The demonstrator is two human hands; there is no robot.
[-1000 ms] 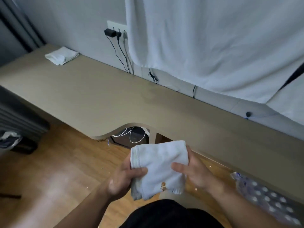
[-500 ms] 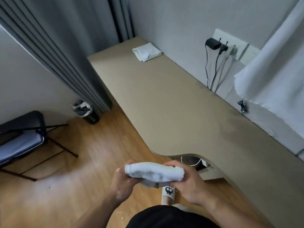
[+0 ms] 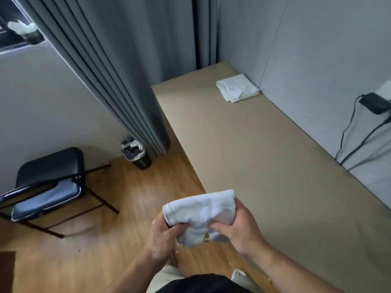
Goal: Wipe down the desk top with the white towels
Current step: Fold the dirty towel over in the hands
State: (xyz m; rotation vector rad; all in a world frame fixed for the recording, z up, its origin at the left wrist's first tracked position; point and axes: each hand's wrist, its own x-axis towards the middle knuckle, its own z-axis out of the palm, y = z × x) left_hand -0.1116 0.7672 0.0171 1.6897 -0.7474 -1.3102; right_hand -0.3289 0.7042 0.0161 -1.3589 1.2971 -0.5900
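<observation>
A folded white towel (image 3: 203, 214) with a small brown stain near its lower edge is held in front of me, above the floor at the desk's front edge. My left hand (image 3: 163, 240) grips its lower left part and my right hand (image 3: 239, 229) grips its right side. The beige desk top (image 3: 254, 157) stretches from the lower right to the far corner. A second folded white towel (image 3: 237, 88) lies on the desk near that far corner, against the wall.
Grey curtains (image 3: 118, 77) hang left of the desk end. A small black bin (image 3: 136, 154) stands at their foot. A black folding chair (image 3: 48, 182) stands on the wooden floor at left. A black charger and cables (image 3: 374, 106) hang on the wall at right.
My view has swung left along the desk toward its far corner. The towel in both hands has gone from a tight roll to a looser bunched fold.
</observation>
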